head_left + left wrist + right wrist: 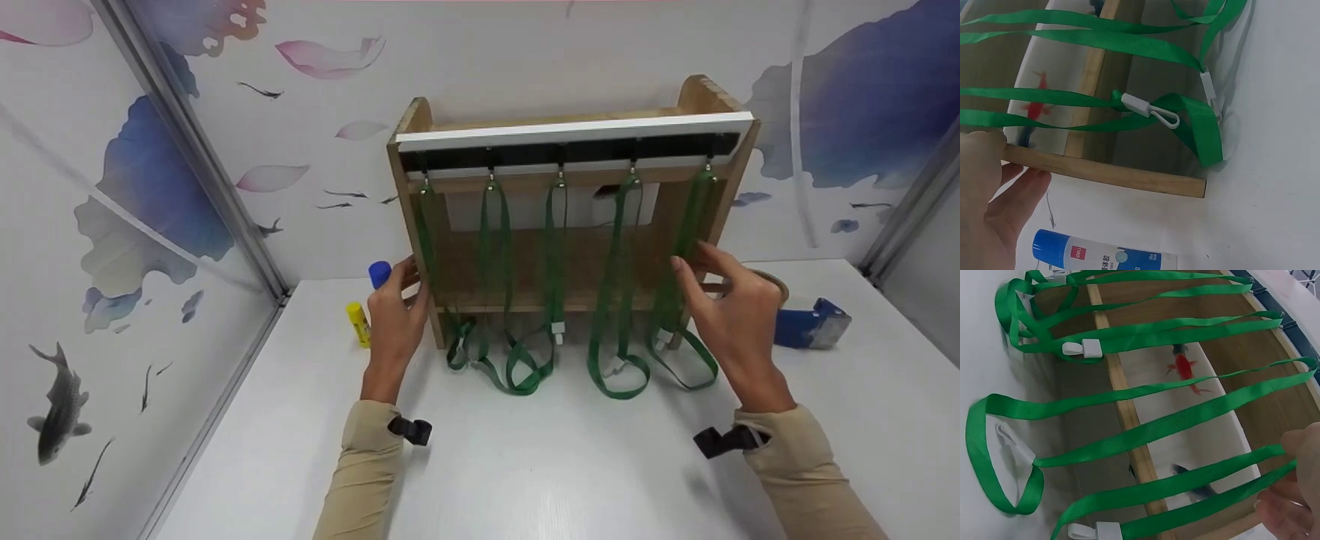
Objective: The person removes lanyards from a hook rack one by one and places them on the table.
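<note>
Head: L hand [395,315] & R hand [731,315] grip wooden rack [570,262] sides

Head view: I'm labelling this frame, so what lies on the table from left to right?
Yellow glue stick → blue-capped glue stick → left hand → wooden rack hung with green lanyards → right hand → blue tape dispenser.
</note>
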Demonstrator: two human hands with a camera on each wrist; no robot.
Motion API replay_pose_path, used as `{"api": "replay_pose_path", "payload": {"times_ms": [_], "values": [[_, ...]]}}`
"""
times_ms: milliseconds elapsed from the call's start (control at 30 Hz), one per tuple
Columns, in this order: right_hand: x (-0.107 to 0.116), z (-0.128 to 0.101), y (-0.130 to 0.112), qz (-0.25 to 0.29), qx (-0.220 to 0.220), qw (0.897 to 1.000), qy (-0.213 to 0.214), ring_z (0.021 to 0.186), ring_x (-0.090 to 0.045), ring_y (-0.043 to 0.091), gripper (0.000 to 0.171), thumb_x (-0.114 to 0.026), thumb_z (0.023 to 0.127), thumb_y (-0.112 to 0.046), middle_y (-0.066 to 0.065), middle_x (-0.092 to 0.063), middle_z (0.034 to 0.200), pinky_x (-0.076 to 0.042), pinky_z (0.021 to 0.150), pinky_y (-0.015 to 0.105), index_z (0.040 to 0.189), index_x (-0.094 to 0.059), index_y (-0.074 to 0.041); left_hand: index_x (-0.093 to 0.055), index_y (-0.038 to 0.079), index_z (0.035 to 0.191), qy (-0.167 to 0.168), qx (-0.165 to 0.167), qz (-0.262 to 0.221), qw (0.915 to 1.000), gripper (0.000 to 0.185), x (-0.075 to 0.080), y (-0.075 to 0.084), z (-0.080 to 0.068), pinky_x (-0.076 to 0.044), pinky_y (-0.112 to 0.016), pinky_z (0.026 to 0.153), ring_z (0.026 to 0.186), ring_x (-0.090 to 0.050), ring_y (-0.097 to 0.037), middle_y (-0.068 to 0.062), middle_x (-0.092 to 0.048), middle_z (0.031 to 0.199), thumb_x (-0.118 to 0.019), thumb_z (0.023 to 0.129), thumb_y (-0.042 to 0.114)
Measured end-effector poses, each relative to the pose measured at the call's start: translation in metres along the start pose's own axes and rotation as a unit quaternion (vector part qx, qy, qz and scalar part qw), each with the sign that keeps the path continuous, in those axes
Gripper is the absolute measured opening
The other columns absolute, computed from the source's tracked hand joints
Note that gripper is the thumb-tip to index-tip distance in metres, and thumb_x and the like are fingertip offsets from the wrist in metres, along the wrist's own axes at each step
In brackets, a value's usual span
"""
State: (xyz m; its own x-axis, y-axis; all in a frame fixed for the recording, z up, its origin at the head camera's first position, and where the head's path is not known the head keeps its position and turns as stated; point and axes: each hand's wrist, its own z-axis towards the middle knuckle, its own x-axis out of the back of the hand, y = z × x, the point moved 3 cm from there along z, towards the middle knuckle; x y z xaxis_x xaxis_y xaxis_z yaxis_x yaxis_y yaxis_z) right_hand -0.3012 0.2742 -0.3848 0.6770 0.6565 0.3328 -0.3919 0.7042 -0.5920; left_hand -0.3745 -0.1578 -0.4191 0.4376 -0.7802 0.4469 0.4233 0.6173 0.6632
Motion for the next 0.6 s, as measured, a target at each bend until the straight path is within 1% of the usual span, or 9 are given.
{"api": "replay_pose_path", "payload": {"times_ms": [100, 300, 500, 600], "values": [[-0.0019, -0.0017, -0.0009, -0.004, -0.013, 1.000, -0.006, 0.106, -0.080, 0.040, 0.043, -0.080, 0.100, -0.028, 0.019, -0.081, 0.122, -0.041, 0.083, -0.007, 0.135, -0.075, -0.004, -0.066, 0.010, 0.145, 0.000, 0.002, -0.009, 1.0000, 0.041, -0.0002, -0.0007, -0.0022, -0.067, -0.042, 0.093, 0.123, -0.077, -0.028, -0.011, -0.077, 0.135, -0.073, 0.106, 0.022], [-0.0043, -0.0050, -0.0042, -0.010, -0.026, 1.000, -0.010, 0.105, -0.081, 0.040, 0.043, -0.080, 0.101, -0.029, 0.019, -0.081, 0.122, -0.042, 0.082, -0.006, 0.134, -0.075, -0.003, -0.066, 0.009, 0.144, 0.001, 0.002, -0.010, 0.9999, 0.040, -0.0014, -0.0010, -0.0044, -0.067, -0.043, 0.093, 0.125, -0.076, -0.031, -0.013, -0.076, 0.139, -0.072, 0.106, 0.018], [-0.0050, -0.0050, -0.0058, -0.004, -0.023, 1.000, 0.001, 0.101, -0.081, 0.040, 0.034, -0.078, 0.102, -0.022, 0.019, -0.082, 0.118, -0.043, 0.081, -0.005, 0.130, -0.078, -0.002, -0.066, 0.008, 0.145, 0.005, -0.008, -0.013, 0.9999, 0.040, -0.0012, -0.0003, -0.0051, -0.067, -0.045, 0.092, 0.125, -0.076, -0.032, -0.012, -0.075, 0.139, -0.071, 0.107, 0.018], [-0.0039, -0.0039, -0.0060, 0.002, -0.021, 1.000, 0.012, 0.099, -0.082, 0.040, 0.029, -0.077, 0.102, -0.018, 0.019, -0.082, 0.116, -0.044, 0.081, -0.005, 0.127, -0.080, -0.004, -0.066, 0.008, 0.145, 0.005, -0.011, -0.013, 0.9998, 0.040, -0.0009, 0.0001, -0.0051, -0.067, -0.044, 0.092, 0.125, -0.076, -0.032, -0.012, -0.075, 0.139, -0.071, 0.107, 0.017]]}}
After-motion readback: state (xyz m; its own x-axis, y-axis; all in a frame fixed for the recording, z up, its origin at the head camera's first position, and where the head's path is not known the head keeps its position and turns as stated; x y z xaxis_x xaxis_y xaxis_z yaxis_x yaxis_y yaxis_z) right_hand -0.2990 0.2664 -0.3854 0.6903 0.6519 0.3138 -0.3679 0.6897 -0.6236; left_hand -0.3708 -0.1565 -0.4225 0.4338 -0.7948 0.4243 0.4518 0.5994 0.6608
